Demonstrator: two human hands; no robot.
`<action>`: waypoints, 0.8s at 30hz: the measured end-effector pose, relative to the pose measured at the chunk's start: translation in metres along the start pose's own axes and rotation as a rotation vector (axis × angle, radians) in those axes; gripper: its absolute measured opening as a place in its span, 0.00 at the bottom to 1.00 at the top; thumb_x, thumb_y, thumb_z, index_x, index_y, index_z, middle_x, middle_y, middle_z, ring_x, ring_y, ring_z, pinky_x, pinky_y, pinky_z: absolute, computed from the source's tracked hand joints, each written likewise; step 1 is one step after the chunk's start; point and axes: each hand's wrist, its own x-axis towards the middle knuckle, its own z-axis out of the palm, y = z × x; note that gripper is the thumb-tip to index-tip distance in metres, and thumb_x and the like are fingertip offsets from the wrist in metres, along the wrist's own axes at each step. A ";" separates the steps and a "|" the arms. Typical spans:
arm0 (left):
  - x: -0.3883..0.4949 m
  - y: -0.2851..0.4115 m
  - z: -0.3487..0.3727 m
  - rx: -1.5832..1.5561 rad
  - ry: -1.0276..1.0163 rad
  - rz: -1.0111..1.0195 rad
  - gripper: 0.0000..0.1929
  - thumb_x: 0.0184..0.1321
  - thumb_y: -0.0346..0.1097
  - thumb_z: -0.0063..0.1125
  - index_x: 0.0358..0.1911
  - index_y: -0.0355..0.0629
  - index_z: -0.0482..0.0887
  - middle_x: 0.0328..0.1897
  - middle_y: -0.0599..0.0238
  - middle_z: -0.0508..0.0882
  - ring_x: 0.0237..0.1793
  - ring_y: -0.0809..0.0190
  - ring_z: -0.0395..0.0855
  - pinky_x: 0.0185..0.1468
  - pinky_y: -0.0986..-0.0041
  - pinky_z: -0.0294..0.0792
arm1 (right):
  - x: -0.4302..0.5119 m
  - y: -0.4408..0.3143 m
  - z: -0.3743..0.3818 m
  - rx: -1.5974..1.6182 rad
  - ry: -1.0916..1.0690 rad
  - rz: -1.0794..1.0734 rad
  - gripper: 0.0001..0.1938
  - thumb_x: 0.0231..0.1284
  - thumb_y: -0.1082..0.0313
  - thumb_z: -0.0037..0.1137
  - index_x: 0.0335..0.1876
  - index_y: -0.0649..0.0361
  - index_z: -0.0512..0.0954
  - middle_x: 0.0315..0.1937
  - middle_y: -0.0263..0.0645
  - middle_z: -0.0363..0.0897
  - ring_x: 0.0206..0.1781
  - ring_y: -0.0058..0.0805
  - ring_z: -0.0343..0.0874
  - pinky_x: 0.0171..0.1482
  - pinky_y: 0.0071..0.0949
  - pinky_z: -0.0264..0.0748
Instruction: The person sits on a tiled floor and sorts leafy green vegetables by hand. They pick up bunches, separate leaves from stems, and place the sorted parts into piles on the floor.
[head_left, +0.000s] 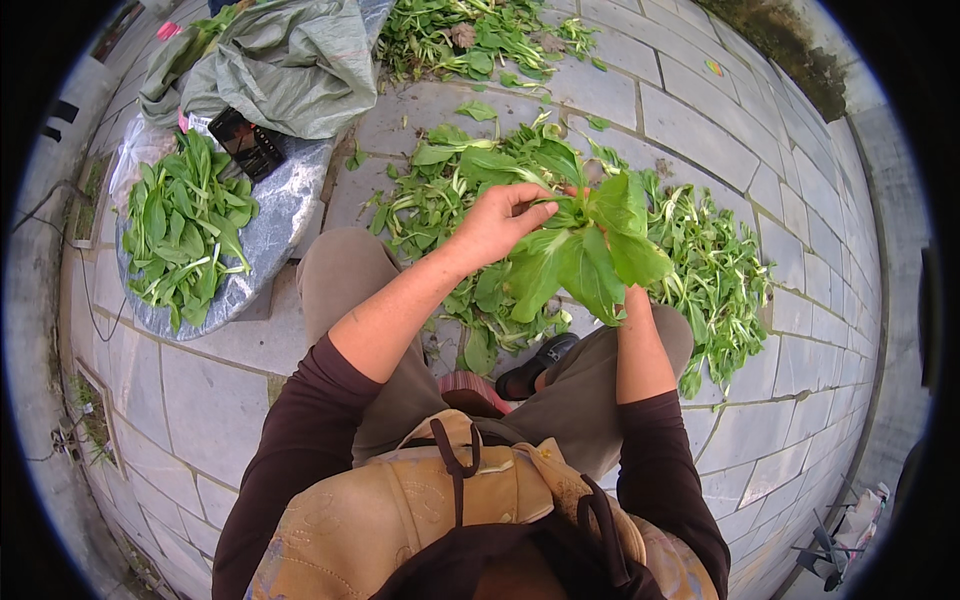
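A leafy green plant (592, 251) with broad leaves is held up above the paving, between my two hands. My left hand (514, 221) has its thumb and fingertips closed on the plant's middle, at the left of the leaves. Most of my right hand (628, 298) is hidden behind the foliage; its wrist comes up from below, and a few fingertips show near the top of the plant. Under and around both hands lies a loose heap of picked greens (442, 180). Another pile of greens with pale stems (720, 277) is to the right.
At left, a grey stone slab (300, 195) bears a bunch of leafy greens (187, 225), a dark phone-like device (247, 142), a clear plastic bag (139, 154) and a grey-green woven sack (292, 67). More greens (480, 37) lie on the paving at the top. My knees flank the middle heap.
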 end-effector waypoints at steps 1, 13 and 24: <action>0.000 0.002 -0.002 0.036 0.000 -0.005 0.09 0.65 0.36 0.57 0.41 0.37 0.82 0.29 0.79 0.80 0.32 0.79 0.73 0.37 0.82 0.68 | 0.000 -0.002 0.002 -0.028 0.012 -0.011 0.22 0.67 0.64 0.52 0.65 0.59 0.68 0.60 0.36 0.71 0.57 0.24 0.73 0.58 0.26 0.72; 0.003 -0.001 0.001 -0.013 0.043 0.010 0.13 0.65 0.40 0.56 0.35 0.35 0.84 0.26 0.75 0.79 0.28 0.77 0.71 0.33 0.79 0.65 | 0.012 0.015 -0.020 0.126 0.037 -0.081 0.19 0.69 0.61 0.50 0.61 0.57 0.72 0.58 0.35 0.73 0.56 0.24 0.73 0.58 0.27 0.70; 0.010 0.000 -0.008 -0.213 0.012 -0.180 0.11 0.58 0.24 0.55 0.43 0.35 0.84 0.30 0.69 0.83 0.26 0.73 0.77 0.28 0.80 0.71 | -0.004 -0.002 -0.013 -0.341 0.165 -0.294 0.22 0.61 0.71 0.54 0.61 0.60 0.69 0.51 0.36 0.74 0.50 0.24 0.74 0.51 0.24 0.73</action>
